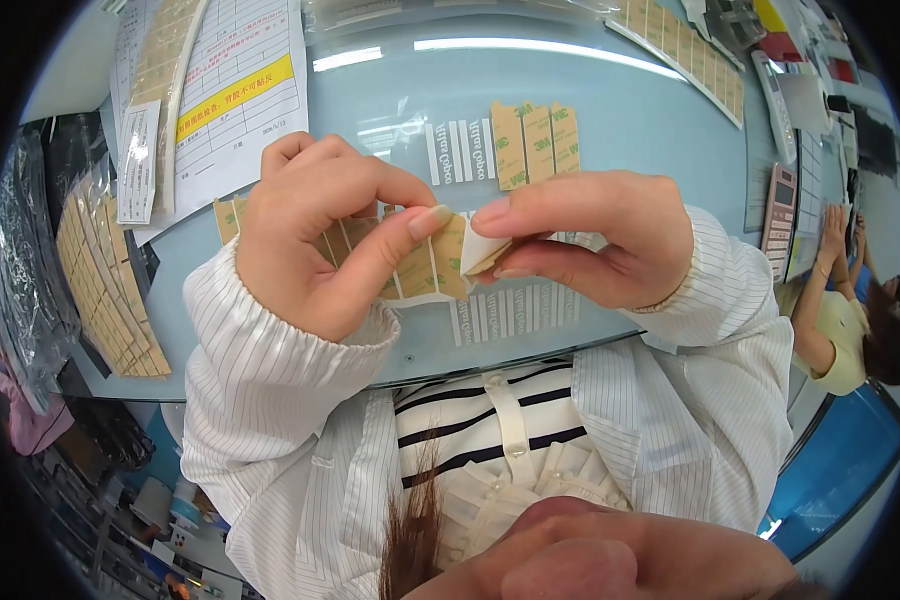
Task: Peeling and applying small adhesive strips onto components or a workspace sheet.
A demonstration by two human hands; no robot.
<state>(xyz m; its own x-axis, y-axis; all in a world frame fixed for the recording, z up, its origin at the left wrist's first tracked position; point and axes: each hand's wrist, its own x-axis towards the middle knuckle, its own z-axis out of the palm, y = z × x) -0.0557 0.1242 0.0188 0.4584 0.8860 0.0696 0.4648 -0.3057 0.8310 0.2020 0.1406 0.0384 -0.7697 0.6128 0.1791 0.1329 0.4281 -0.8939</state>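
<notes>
Both my hands meet over a glass-topped table, on a sheet of tan, printed-backing adhesive strips (pixel 417 270). My left hand (pixel 315 225) pinches the sheet near its right end between thumb and forefinger, its palm covering part of the strips. My right hand (pixel 605 235) grips the end strip (pixel 478 248) between thumb and fingers. That strip is bent up, so its white face shows beside the tan backing. Just beyond my hands lies another set of tan adhesive strips (pixel 535 148). Pale lettering (pixel 460 150) shows beside that set.
Printed papers (pixel 235 90) and a long bagged strip stack (pixel 173 80) lie at the far left. More tan strips (pixel 110 285) rest near the left edge. At the right are a strip sheet (pixel 680 50), a pink calculator (pixel 779 205) and another person's arms (pixel 820 280).
</notes>
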